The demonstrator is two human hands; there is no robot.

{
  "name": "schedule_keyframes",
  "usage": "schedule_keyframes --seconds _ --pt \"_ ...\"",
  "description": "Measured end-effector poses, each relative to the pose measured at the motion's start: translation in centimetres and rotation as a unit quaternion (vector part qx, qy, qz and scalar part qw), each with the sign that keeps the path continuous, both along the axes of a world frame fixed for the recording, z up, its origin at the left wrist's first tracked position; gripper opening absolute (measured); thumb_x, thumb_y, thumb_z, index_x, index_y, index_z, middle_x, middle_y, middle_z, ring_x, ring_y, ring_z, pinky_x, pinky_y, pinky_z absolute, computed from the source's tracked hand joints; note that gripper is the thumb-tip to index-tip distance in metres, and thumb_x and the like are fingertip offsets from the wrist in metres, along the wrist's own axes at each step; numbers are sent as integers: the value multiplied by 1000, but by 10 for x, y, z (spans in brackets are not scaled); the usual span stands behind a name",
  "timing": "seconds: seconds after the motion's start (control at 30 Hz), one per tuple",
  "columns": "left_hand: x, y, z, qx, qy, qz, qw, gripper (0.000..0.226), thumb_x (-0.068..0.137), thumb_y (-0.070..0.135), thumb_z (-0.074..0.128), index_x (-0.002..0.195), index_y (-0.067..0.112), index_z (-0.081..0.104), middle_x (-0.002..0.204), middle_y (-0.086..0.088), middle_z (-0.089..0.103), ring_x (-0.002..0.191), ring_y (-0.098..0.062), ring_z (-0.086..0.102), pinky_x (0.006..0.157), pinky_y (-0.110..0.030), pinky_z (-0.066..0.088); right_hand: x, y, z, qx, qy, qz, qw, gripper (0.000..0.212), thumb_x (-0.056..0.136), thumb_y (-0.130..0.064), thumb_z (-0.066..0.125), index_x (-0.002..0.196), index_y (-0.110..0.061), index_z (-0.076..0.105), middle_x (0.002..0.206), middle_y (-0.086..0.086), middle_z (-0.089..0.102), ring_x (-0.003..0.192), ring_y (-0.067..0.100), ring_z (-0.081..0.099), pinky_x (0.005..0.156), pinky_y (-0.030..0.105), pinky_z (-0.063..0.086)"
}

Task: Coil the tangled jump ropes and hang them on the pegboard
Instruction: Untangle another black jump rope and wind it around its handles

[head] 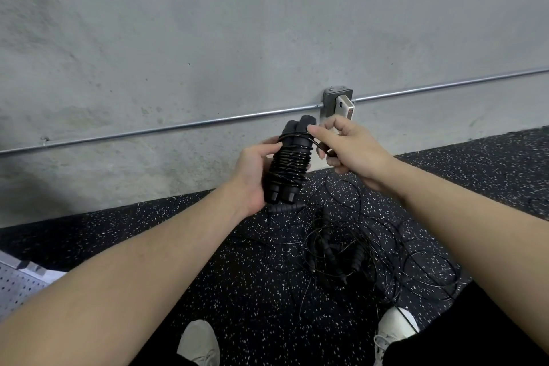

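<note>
My left hand (252, 175) grips a pair of black jump-rope handles (289, 162) held side by side, with thin black cord wound tightly round their middle. My right hand (347, 147) pinches the loose end of that cord just right of the handles, index finger touching the top of the bundle. On the floor below lies a tangled heap of jump ropes (356, 249), thin black cords looping round several black handles. A corner of the grey pegboard (17, 285) shows at the lower left.
A concrete wall with a metal conduit (178, 128) and an outlet box holding a white adapter (341, 104) stands just behind my hands. The floor is black speckled rubber (237, 276). My two pale shoes (199, 342) show at the bottom edge.
</note>
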State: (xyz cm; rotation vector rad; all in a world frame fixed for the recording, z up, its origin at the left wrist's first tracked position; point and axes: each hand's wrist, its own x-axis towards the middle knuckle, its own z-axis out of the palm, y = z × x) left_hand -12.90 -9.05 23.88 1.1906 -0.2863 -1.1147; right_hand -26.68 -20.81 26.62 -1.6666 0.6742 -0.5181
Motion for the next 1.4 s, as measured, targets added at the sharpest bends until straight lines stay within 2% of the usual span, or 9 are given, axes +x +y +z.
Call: schedule_keyframes --seconds 0.17,0.37,0.5,0.6,0.7,0.97,1.1,1.27,1.4 --pt "-2 3 1 -17 29 -24 999 42 98 24 43 122 -2 66 100 -22 73 78 -30 69 71 -36 55 11 5 -2 57 -47 8 997 16 107 -28 45 94 -21 39 70 1 55 53 10 39 49 23 30" --pt "8 3 -3 40 -35 -64 997 45 93 31 48 124 3 64 100 -13 64 72 -23 64 69 -35 55 8 10 -7 18 -34 24 999 14 104 -19 52 93 -16 45 71 0 60 56 9 42 53 23 32" --pt "1 3 -5 19 -70 -89 993 47 98 31 32 113 4 67 94 -9 70 90 -27 60 87 -44 50 10 20 -9 -33 -26 37 998 13 101 -18 60 91 -13 52 71 5 64 53 9 41 49 21 30" --pt "-6 0 -5 1 -86 -88 992 51 100 45 27 97 11 65 83 -4 63 87 -26 54 77 -39 47 17 24 -10 -36 -26 23 999 14 96 -19 66 88 -15 57 70 3 66 50 6 42 47 17 33" --pt "-13 -2 -7 33 -103 -77 991 61 96 69 43 91 19 76 87 -3 66 75 -19 60 76 -36 49 16 22 -6 22 -44 34 998 14 94 -18 69 85 -15 59 66 0 65 52 9 41 50 21 32" --pt "-10 -3 -5 9 -22 -38 999 61 93 70 49 107 17 75 85 -9 65 63 -21 59 59 -30 51 15 21 -4 126 -117 22 985 9 97 -20 65 100 -14 71 84 8 75 55 9 53 52 20 42" --pt "-16 0 -1 -22 6 -80 997 58 96 66 44 97 15 72 77 -6 62 61 -21 54 58 -31 46 13 20 -4 108 -112 17 988 8 96 -17 66 98 -12 73 85 4 73 58 8 54 53 20 43" --pt "-16 2 -1 -23 3 -108 994 67 87 79 47 95 16 69 80 -7 62 60 -23 55 61 -33 45 10 19 0 51 -95 34 994 13 97 -17 64 105 -17 75 83 -2 70 55 7 49 54 20 38" --pt "-21 5 0 -26 -33 -114 993 64 89 76 45 97 18 70 80 -9 65 61 -24 56 59 -32 48 9 15 0 11 -85 -37 996 6 89 -22 75 94 -25 76 69 -14 63 61 -3 52 61 18 38"
